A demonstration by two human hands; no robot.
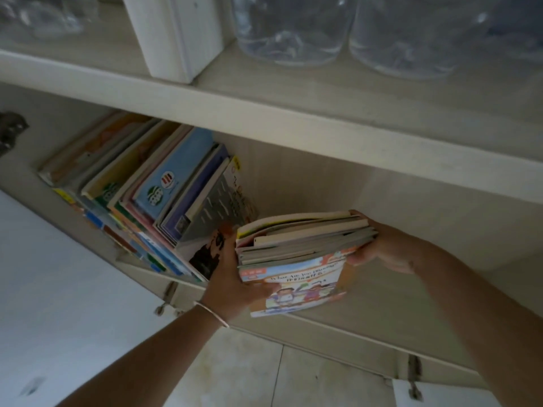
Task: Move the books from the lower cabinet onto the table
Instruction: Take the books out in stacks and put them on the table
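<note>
Mid-pull: I've got a stack of thin books (296, 251) pinched between both hands, just outside the mouth of the lower cabinet (323, 183). My left hand (232, 277) is clamped on the spine end, thumb across the top cover w/ the cartoon kids on it, fingers (223, 245) curled round the far side. My right hand (379, 248) grips the opp. end, closed tight on the page edges, fingertips tucked under so I can't see them. The stack is splayed a bit, covers not squared up, lowest one hanging out toward me.

Rest of the books (152, 195) are in the cabinet, leaning over to the left in a slumped row, just beside my left hand. So I'd say the job's only partway: one load in hand, plenty left inside.

Upper shelf (264, 92) carries clear plastic jars (293, 27) and a white box (176, 36); not my concern.

Next, IMO: keep both hands squeezed so the slim ones don't fan out and slip, lift clear of the cabinet edge, turn and carry to the tabletop, which isn't in view from here. Then back for the leaning row, prob. 2+ more trips.
</note>
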